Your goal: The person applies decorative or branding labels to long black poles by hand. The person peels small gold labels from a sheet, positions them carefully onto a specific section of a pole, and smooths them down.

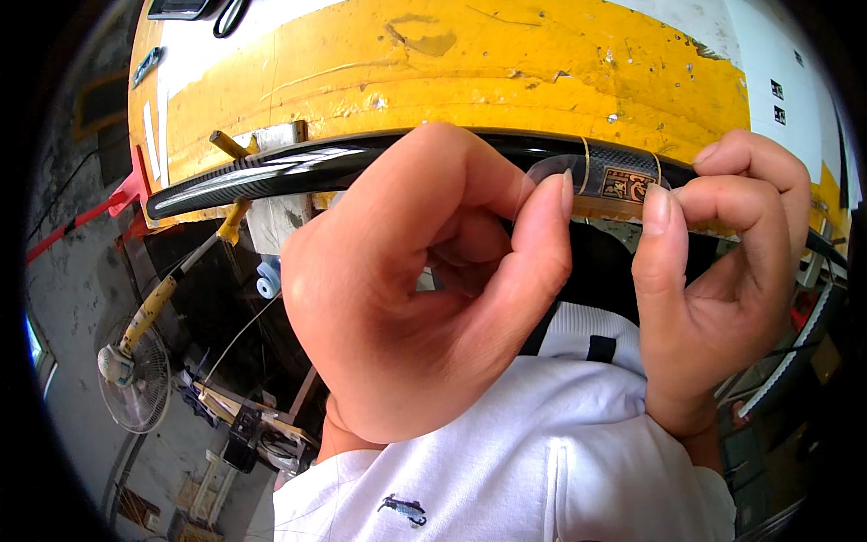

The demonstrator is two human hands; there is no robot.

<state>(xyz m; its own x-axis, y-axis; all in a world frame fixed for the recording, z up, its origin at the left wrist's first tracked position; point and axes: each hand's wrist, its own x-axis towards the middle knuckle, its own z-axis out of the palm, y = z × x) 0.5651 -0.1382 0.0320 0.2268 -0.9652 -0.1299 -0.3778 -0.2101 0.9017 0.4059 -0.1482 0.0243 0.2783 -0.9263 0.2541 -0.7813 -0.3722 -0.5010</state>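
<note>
A long, glossy black rod (316,170) lies crosswise along the near edge of the yellow worktable. Thin gold rings mark a dark patterned section on its right part. Beside that section is a small clear film (553,170), with a dark square emblem (628,183) in gold near its right end. I cannot tell whether the emblem is on the film or on the rod. My left hand (397,271) pinches the film's left end between thumb and index finger. At its right end, my right hand (713,271) pinches with thumb and index finger, close against the rod.
The yellow worktable (506,68) has a scuffed top. A support with yellow-wrapped prongs (237,221) holds the rod at the left. White strips (155,135) and a dark device (181,7) lie on the table's far left. A fan (134,370) stands at the lower left.
</note>
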